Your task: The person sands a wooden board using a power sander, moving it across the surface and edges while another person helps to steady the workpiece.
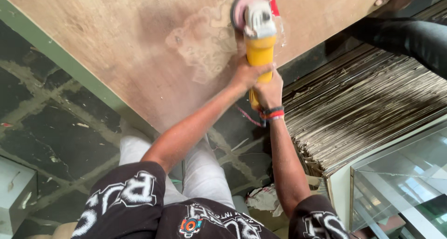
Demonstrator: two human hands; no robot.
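Both hands, left hand [247,73] and right hand [269,91], clamped on yellow angle grinder [259,38]; pale sanded patch [205,43] on plywood panel [116,43], remainder unsanded.

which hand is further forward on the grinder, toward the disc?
The left hand, gripping the yellow grinder body nearer the disc. The right hand, with wristbands, holds the rear end.

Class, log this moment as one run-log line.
left hand and right hand: grip yellow grinder | disc on plywood sheet | sanded patch
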